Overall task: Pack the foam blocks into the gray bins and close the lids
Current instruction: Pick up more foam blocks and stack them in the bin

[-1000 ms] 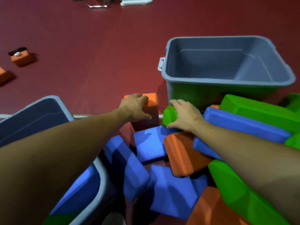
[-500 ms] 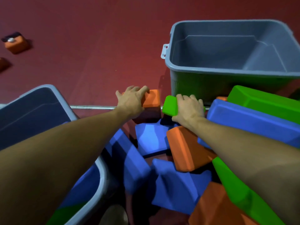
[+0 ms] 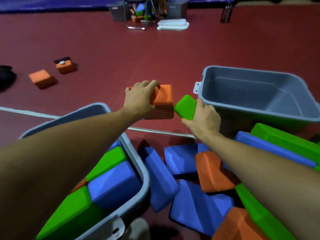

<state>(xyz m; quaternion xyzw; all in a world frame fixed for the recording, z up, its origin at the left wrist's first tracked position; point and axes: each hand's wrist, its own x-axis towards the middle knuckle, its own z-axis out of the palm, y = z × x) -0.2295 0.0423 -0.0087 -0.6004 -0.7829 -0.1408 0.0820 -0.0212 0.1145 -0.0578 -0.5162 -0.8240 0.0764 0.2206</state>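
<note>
Dim, soft-focus picture, wide-angle edge distortion

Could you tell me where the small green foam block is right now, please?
In the head view it sits mid-frame: the green block is gripped in the right hand, just left of the empty gray bin and beside the orange block.

A dark red floor fills the view, crossed by a pale line running in from its left edge. Along the far edge stand a clear-framed stand, a stack of white lids just beside it, and a dark bottle toward the right corner. A black object lies at the left edge.
</note>
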